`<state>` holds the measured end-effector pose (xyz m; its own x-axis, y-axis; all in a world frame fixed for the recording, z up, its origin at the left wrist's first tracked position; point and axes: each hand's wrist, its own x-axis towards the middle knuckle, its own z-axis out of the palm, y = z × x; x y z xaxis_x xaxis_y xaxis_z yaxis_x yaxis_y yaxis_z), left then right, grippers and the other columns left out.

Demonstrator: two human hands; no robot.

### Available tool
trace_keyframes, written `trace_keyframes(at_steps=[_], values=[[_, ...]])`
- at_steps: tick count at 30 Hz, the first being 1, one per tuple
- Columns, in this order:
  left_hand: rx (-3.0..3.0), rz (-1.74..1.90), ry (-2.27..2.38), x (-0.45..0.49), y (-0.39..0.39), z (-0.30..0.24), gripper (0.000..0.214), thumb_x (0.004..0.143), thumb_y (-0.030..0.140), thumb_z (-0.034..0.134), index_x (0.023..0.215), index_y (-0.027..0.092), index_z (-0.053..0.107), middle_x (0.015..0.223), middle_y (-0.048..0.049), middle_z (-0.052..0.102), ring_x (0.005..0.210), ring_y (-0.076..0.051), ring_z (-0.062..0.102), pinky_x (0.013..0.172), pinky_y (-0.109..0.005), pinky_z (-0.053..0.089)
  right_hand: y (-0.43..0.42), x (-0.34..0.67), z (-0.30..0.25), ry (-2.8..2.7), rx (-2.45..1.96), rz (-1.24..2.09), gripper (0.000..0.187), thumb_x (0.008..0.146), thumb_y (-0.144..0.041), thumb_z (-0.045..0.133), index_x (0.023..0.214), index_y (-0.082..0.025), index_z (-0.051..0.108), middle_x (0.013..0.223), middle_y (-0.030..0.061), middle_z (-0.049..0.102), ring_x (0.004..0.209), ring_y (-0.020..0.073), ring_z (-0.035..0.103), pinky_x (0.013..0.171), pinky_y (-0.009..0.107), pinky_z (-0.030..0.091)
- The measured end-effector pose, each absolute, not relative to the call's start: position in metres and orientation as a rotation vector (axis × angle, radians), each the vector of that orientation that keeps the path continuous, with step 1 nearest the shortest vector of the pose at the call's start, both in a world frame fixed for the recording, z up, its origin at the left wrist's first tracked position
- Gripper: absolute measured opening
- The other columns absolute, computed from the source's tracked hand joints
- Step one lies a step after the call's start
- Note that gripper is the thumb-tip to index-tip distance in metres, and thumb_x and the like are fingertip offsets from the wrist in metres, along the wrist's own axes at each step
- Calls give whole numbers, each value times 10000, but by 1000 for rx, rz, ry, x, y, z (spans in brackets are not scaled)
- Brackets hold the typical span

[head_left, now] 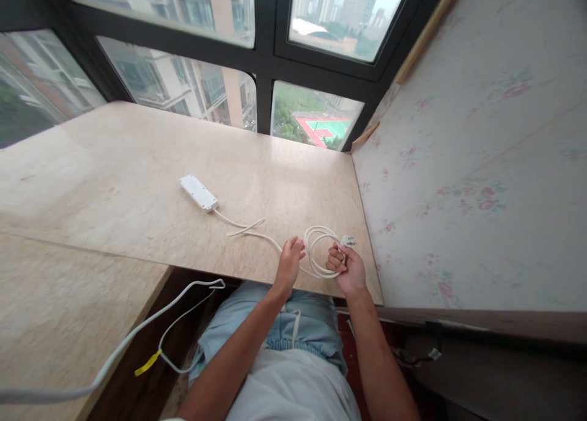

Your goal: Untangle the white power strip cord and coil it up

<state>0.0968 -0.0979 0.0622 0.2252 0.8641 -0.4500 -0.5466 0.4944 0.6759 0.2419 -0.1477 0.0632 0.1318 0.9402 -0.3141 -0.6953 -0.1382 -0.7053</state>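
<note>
A white power strip [198,192] lies on the beige stone windowsill [137,158]. Its white cord [247,227] runs right toward my hands and ends in a small coil [316,241] near the sill's front edge. My left hand [290,262] is closed on the cord just left of the coil. My right hand [347,268] grips the coil's right side, with the white plug [347,241] sticking out just above its fingers.
Dark-framed windows [266,54] stand behind the sill. A floral-papered wall [481,164] closes the right side. A second white cable [137,335] with a yellow tag [147,363] hangs off the lower counter [55,311] at left. More wires [413,357] lie below at right.
</note>
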Motion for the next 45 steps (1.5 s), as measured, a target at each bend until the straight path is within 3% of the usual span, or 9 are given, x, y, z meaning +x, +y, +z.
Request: trace_keyframes(at_steps=[4, 11, 15, 19, 23, 29, 33, 36, 45], values=[[383, 1247, 1034, 62, -125, 61, 169, 780, 150, 668, 944, 165, 629, 945, -59, 648, 907, -151, 624, 785, -234, 470, -145, 239, 71, -342, -885, 1415, 49, 731, -236, 587, 736, -190, 570, 577, -103, 247, 396, 47, 77, 344, 196, 201], [78, 1130, 881, 48, -124, 57, 167, 805, 201, 657, 918, 158, 540, 883, -83, 632, 856, -186, 676, 786, -305, 542, -145, 228, 76, -351, -813, 1488, 69, 784, -243, 599, 769, -178, 580, 561, -115, 203, 395, 35, 26, 324, 162, 150], [88, 1233, 926, 43, -89, 59, 185, 799, 168, 645, 887, 187, 484, 857, -35, 596, 796, -190, 698, 694, -304, 570, -153, 228, 66, -385, -837, 1637, 198, 847, -374, 607, 786, -197, 544, 538, -129, 184, 379, 24, -13, 313, 158, 77], [325, 1056, 957, 35, -70, 55, 150, 757, 117, 624, 880, 159, 550, 941, -77, 653, 569, -133, 656, 444, -209, 477, -158, 235, 52, -418, -823, 1907, 323, 835, -493, 630, 755, -201, 517, 479, -149, 159, 343, 9, -37, 306, 152, 39], [632, 833, 945, 36, -66, 53, 290, 734, 154, 666, 1019, 163, 613, 946, -111, 707, 467, -135, 614, 355, -196, 381, -150, 233, 49, -466, -818, 2220, 326, 794, -472, 695, 792, -188, 535, 453, -153, 229, 322, 2, 24, 306, 143, 71], [712, 605, 802, 29, -65, 56, 390, 766, 418, 694, 1066, 173, 647, 825, -126, 720, 570, -213, 665, 443, -251, 453, -128, 225, 54, -607, -1029, 2339, 366, 754, -467, 733, 761, -172, 516, 441, -144, 337, 315, -7, 104, 306, 135, 107], [667, 521, 775, 16, -75, 52, 715, 729, 335, 757, 1377, 232, 473, 762, -78, 708, 498, -191, 623, 457, -272, 457, -111, 226, 56, -881, -1160, 2283, 331, 755, -439, 726, 783, -156, 557, 483, -113, 426, 312, -4, 210, 312, 140, 143], [562, 559, 701, 12, -85, 45, 817, 734, 277, 757, 1452, 259, 368, 764, -44, 691, 523, -166, 621, 514, -274, 482, -96, 226, 59, -1121, -1247, 2164, 345, 765, -468, 699, 788, -139, 598, 518, -82, 483, 327, 11, 320, 319, 148, 198], [478, 734, 621, 25, -95, 31, 462, 667, 212, 807, 1076, 128, 610, 732, -20, 647, 624, -114, 626, 569, -193, 487, -53, 210, 69, -1755, -1462, 1790, 355, 743, -479, 689, 817, -136, 636, 558, -35, 551, 485, 91, 523, 453, 196, 427]])
